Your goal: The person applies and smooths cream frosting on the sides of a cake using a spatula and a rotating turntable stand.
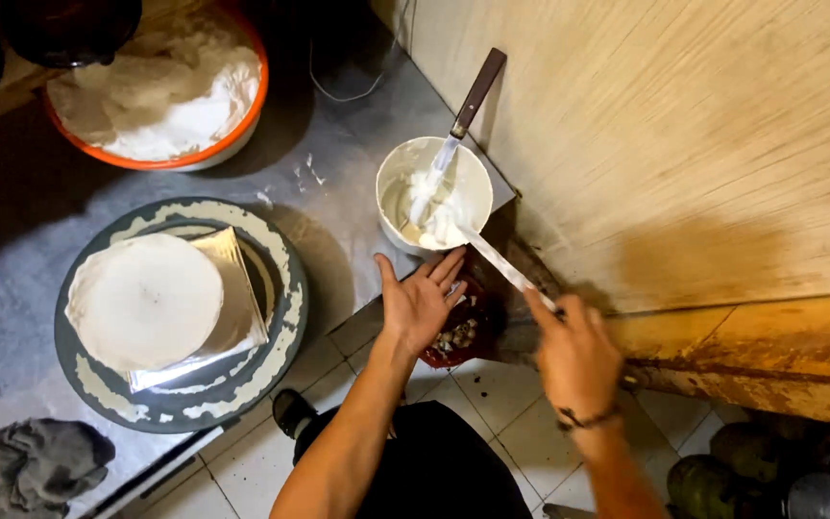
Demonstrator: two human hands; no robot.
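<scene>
My right hand (575, 351) grips a long palette knife (501, 267) whose blade tip dips into the white cream in a small white bowl (479, 183). A second spatula with a dark wooden handle (477, 93) leans in the same bowl. My left hand (420, 301) is spread flat with fingers apart, its fingertips touching the bowl's near side. To the left, a round cake covered in white cream (144, 301) sits on a silver square board (232, 298) on a grey turntable (276, 360).
A big orange-rimmed bowl of white cream (160, 91) stands at the back left. A crumpled grey cloth (36, 461) lies at the counter's front left. A wooden panel (684, 144) fills the right. A small dark red dish with scraps (458, 336) sits below the bowl.
</scene>
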